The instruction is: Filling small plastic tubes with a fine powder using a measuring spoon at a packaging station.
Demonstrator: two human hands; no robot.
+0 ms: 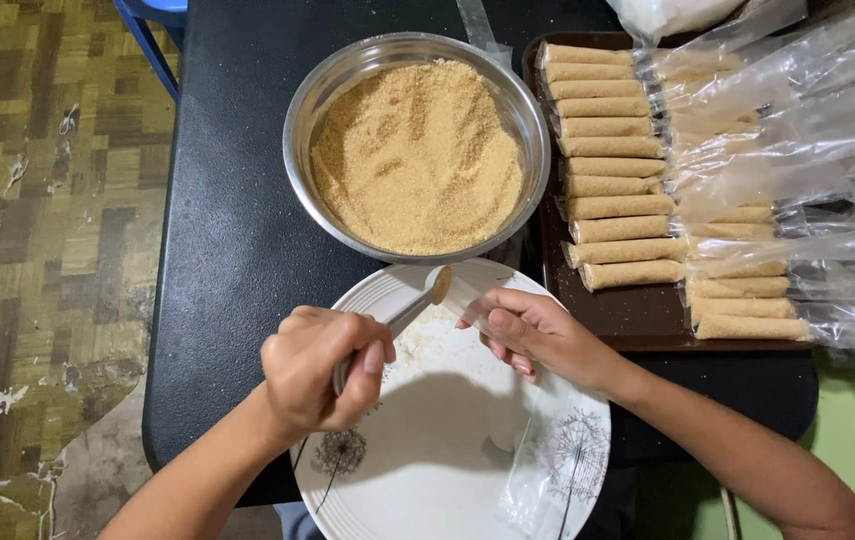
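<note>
Dark tabletop [228,230] carries a steel bowl of brown crumbs [416,150], a white plate [428,470] and a brown tray of filled rolls [613,170]. Left hand [323,368] is clenched on a spoon [418,300], its loaded tip angled up and to the right. Right hand [538,335] pinches a clear plastic sleeve [468,298], whose mouth meets the spoon tip above the plate, just below the bowl's rim.

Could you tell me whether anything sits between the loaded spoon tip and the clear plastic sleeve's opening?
Nothing visible does. The left hand holds the metal spoon, its crumb-filled tip right at the mouth of the clear plastic sleeve pinched by the right hand, above the white plate.
</note>
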